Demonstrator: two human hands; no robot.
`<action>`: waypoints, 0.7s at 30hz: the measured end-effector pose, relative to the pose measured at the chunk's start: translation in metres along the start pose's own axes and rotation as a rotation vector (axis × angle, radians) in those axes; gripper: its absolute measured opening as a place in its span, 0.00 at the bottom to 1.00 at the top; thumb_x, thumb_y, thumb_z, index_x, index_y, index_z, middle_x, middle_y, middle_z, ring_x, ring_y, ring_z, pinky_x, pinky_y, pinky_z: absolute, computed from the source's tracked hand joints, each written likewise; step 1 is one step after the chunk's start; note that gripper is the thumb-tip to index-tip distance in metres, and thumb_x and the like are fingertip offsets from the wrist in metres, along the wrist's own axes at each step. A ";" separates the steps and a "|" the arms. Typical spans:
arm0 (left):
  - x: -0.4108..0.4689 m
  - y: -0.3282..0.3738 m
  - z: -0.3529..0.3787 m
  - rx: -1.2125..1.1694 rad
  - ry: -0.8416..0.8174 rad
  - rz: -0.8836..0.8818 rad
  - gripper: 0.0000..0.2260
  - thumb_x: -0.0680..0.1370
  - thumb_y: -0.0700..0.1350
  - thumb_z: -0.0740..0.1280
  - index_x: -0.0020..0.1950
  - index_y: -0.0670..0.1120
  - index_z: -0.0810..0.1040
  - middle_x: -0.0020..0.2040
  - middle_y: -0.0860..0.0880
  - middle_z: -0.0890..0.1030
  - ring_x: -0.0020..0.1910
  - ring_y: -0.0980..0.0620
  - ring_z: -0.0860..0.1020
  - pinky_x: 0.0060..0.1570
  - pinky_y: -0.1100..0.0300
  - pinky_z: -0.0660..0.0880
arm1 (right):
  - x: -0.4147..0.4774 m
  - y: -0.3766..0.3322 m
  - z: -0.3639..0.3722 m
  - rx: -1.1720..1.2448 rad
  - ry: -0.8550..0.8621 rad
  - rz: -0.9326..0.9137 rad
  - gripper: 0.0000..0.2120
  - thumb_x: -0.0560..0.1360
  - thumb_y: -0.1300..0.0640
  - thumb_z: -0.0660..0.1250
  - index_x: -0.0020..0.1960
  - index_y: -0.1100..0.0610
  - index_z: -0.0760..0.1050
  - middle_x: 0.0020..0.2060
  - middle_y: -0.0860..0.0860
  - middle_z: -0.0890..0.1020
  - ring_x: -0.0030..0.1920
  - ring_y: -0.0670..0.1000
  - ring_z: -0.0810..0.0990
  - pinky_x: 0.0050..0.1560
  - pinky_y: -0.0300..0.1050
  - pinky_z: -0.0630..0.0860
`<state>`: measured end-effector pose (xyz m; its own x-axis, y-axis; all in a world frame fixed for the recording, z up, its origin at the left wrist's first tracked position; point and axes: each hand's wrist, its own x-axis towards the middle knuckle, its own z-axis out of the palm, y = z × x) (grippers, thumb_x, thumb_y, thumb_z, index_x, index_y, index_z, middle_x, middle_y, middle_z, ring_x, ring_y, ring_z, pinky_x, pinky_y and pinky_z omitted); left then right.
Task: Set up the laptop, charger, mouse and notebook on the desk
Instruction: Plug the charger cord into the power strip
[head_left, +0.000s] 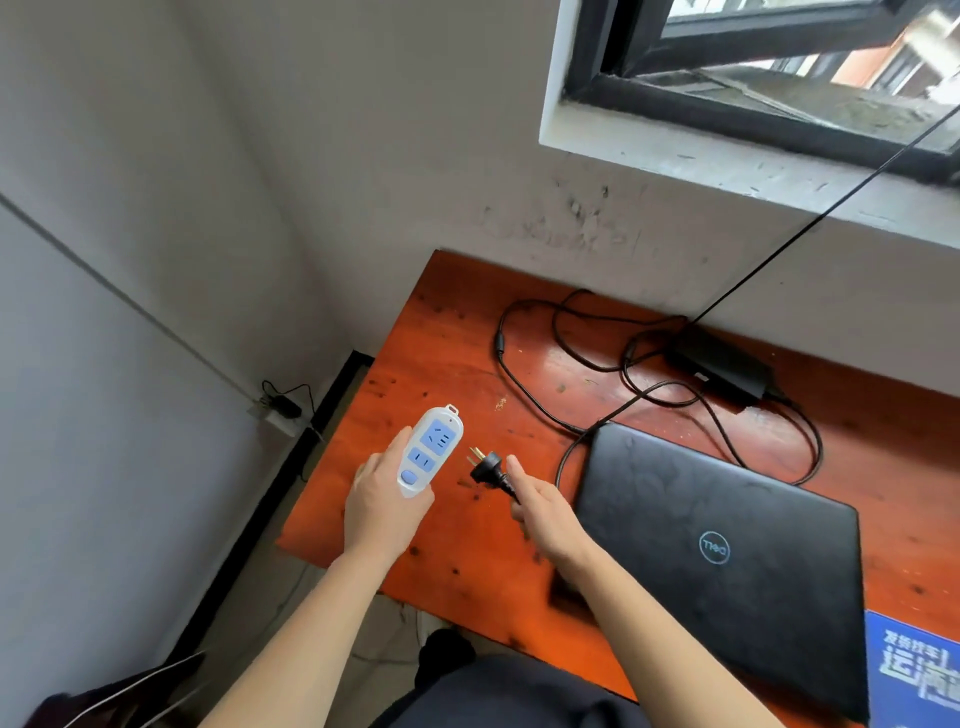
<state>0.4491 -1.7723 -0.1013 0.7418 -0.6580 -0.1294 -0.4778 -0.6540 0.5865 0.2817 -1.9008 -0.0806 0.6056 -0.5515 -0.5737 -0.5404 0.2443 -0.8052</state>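
My left hand grips a white power strip with blue sockets, held above the left part of the orange wooden desk. My right hand pinches the charger's black three-pin plug, its prongs pointing at the strip a short gap away. The charger brick lies at the back of the desk with its cable looped around. A closed black laptop lies flat to the right of my hands. A blue notebook shows at the lower right edge. No mouse is visible.
A wall stands behind the desk, with a window sill above. A thin black cord runs from the desk up to the window. On the floor at left, a wall outlet has a plug in it. My dark-clothed knees are below.
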 end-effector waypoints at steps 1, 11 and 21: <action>0.001 0.005 -0.001 0.009 0.006 0.031 0.34 0.72 0.48 0.75 0.76 0.52 0.64 0.52 0.50 0.76 0.51 0.50 0.75 0.46 0.54 0.79 | -0.003 -0.005 -0.001 -0.039 0.026 -0.049 0.23 0.81 0.35 0.55 0.33 0.44 0.74 0.23 0.40 0.67 0.25 0.41 0.62 0.28 0.35 0.61; -0.002 0.025 -0.008 0.040 0.057 0.147 0.36 0.71 0.50 0.76 0.75 0.54 0.64 0.47 0.52 0.74 0.45 0.52 0.75 0.37 0.54 0.80 | -0.025 -0.017 0.000 -0.141 0.274 -0.312 0.04 0.80 0.49 0.67 0.55 0.46 0.78 0.43 0.42 0.83 0.46 0.37 0.79 0.44 0.29 0.73; -0.009 0.039 -0.013 0.062 0.063 0.205 0.37 0.70 0.48 0.78 0.76 0.51 0.65 0.48 0.50 0.74 0.45 0.52 0.75 0.35 0.55 0.80 | -0.024 -0.013 0.004 -0.218 0.425 -0.409 0.09 0.78 0.49 0.69 0.58 0.47 0.77 0.49 0.41 0.83 0.49 0.40 0.80 0.45 0.32 0.75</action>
<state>0.4301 -1.7869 -0.0667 0.6531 -0.7562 0.0387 -0.6483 -0.5320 0.5446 0.2767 -1.8872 -0.0567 0.5276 -0.8457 -0.0799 -0.4481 -0.1972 -0.8720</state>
